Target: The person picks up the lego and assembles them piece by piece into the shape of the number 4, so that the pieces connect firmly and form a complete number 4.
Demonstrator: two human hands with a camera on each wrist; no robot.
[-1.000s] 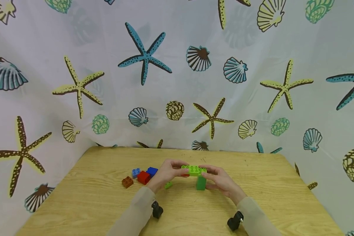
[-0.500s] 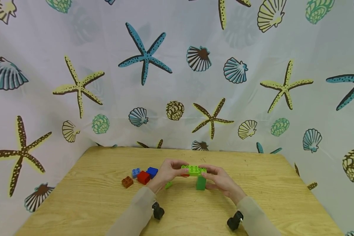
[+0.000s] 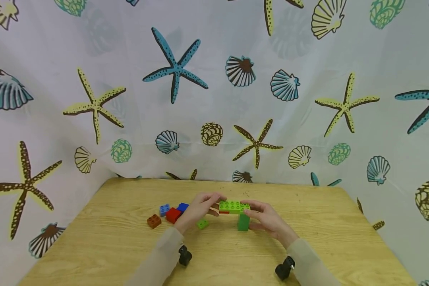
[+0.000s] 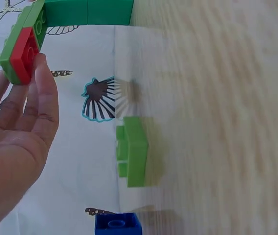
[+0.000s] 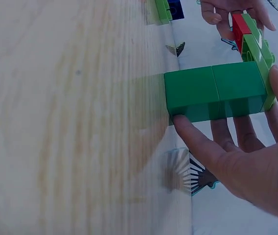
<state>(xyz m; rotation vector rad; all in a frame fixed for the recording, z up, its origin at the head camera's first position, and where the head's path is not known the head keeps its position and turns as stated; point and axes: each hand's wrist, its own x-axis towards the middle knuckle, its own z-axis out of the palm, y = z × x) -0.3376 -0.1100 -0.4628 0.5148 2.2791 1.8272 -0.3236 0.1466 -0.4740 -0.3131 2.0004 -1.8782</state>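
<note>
A tower of two dark green bricks stands upright on the table. Light green bricks lie across its top and stick out to the left like an arm. Under that arm's free end sits a flat red brick. My right hand holds the tower from the right, fingers along the dark green side and thumb at the light green top, as the right wrist view shows. My left hand is beside the arm's free end with loosely extended fingers, fingertips right by the red brick.
A small light green brick lies near my left forearm. Farther left are a red brick, a dark blue brick, a lighter blue brick and a brown brick. A patterned curtain surrounds the wooden table.
My left hand has let go of the arm's left end and drawn slightly left, its fingers spreading. The built bricks and my right hand stay in place.
</note>
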